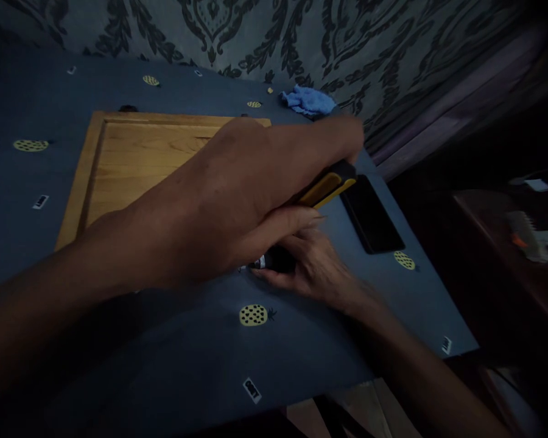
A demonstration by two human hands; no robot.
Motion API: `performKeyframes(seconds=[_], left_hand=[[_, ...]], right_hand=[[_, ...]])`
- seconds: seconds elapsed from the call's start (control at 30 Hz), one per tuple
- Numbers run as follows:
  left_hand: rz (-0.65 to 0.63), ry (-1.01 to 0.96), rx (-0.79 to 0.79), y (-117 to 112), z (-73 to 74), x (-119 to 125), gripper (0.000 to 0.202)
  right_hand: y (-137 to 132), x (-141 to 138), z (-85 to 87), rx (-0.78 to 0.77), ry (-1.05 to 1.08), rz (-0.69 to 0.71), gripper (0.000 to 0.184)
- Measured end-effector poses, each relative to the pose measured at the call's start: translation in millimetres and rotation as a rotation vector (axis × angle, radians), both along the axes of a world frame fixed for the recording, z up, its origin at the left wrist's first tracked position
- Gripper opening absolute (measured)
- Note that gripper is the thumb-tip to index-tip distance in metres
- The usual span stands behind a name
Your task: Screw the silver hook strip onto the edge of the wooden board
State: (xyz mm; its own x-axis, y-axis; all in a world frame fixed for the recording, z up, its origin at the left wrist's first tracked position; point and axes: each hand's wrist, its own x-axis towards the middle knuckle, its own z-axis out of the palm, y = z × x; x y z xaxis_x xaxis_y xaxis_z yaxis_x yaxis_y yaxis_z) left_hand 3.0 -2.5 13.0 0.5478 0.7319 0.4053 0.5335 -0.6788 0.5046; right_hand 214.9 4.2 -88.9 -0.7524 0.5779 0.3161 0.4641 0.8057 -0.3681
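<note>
Right of one wooden board (pixel 137 152), we hold two things: our left hand (pixel 242 179) clamped on one yellow-and-black tool (pixel 329 187), our right hand (pixel 319 261) on one black object (pixel 281 260). One phone (pixel 373 214) and one blue cloth (pixel 308 100) also lie right of the board.

Blue table cover (pixel 173 371): printed white word labels (pixel 252 390) at near centre, left and near right. Lettering too blurred to read reliably.

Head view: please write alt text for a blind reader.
The left hand, gripping a yellow-and-black tool, partly covers the right hand, which holds a dark object. Nearby, on a pineapple-print covering, lie a wooden board, a dark phone and a crumpled blue cloth.
</note>
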Motion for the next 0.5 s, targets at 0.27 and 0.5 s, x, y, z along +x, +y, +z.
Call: performKeyframes(seconds=[0.27,0.5], left_hand=[[0.12,-0.02,0.018,-2.2,15.1,2.0,0.021],[0.083,-0.045,-0.05,-2.4,6.6,3.4,0.017]], right_hand=[[-1.8,-2.1,2.9,-0.003,0.035,0.011,0.037],[-0.8,-1.4,1.5,0.006,0.045,0.027,0.036]])
